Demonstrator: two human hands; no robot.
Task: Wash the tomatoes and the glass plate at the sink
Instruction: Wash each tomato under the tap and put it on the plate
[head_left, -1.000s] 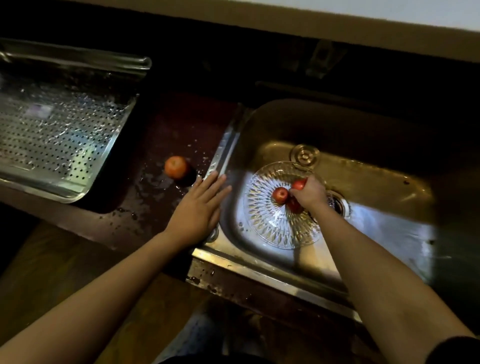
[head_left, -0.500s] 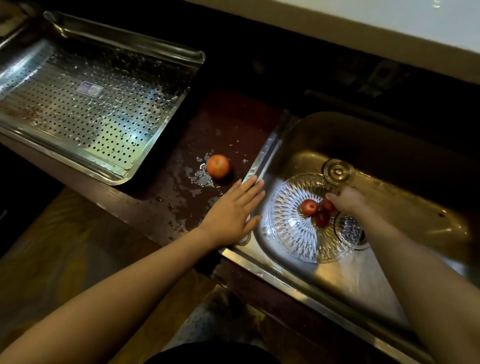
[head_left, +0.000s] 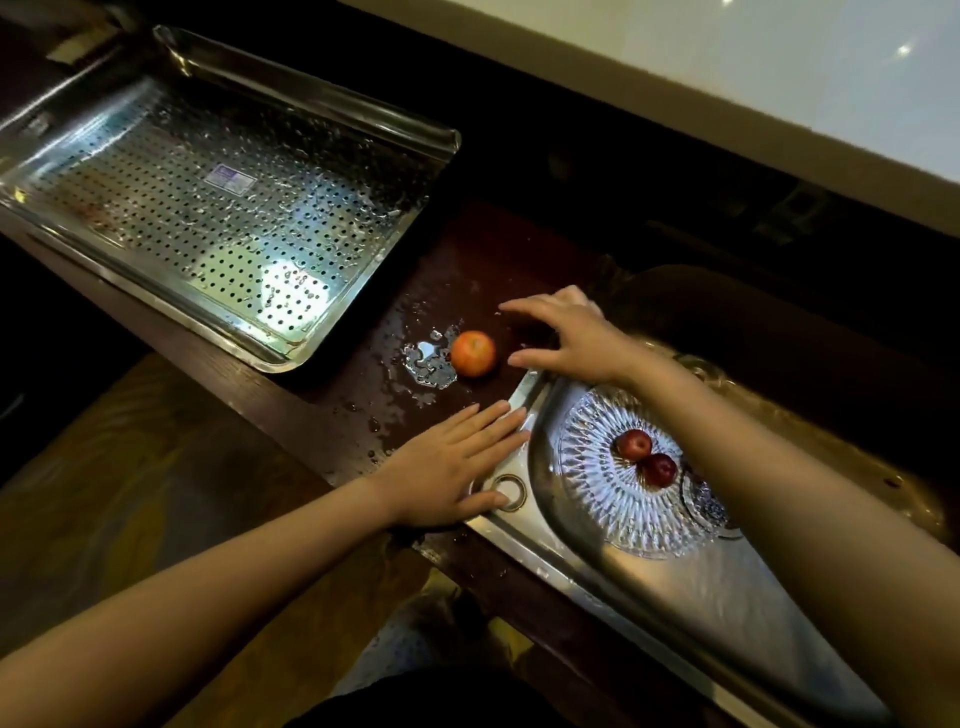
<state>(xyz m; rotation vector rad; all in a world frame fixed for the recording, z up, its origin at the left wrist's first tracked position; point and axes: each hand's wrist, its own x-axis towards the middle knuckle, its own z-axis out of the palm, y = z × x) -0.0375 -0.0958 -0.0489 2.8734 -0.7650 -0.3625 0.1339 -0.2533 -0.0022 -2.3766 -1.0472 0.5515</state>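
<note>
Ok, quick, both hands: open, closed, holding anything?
Left hand: open, flat on the sink rim, holding nothing.
Right hand: open, fingers spread beside the counter tomato, holding nothing.

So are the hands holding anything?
No, nothing is held. The right hand is spread open beside the orange tomato, not gripping it; the left hand rests flat on the sink rim.

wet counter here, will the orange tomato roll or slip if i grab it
The tomato is round and sits free on the flat counter, so a nudge would likely roll it. A puddle lies beside it, so its smooth skin is probably slippery. The right hand hovers open nearby; cupping seems safer than pinching.
</note>
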